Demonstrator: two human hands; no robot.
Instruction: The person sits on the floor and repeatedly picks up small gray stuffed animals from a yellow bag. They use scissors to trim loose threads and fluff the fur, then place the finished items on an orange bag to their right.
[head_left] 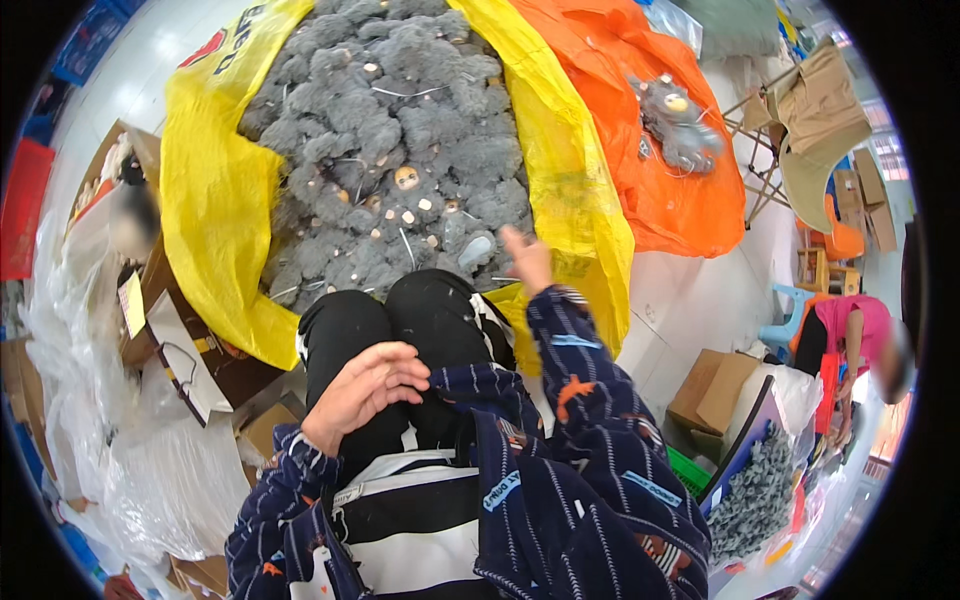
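A big heap of grey plush toys fills an open yellow sack in front of my knees. Small doll faces and pale pads show among the fur. My right hand is over the heap's near right edge, slightly blurred, with a finger stretched out and nothing visible in it. Close to its fingertips lies a pale grey oval pad. Above my lap, my left hand is open and empty, its fingers loosely curved.
To the right of the sack, an orange sheet carries a grey plush toy. Cardboard boxes and a bin of grey plush pieces stand at right, near a person in pink. Clear plastic wrap lies at left.
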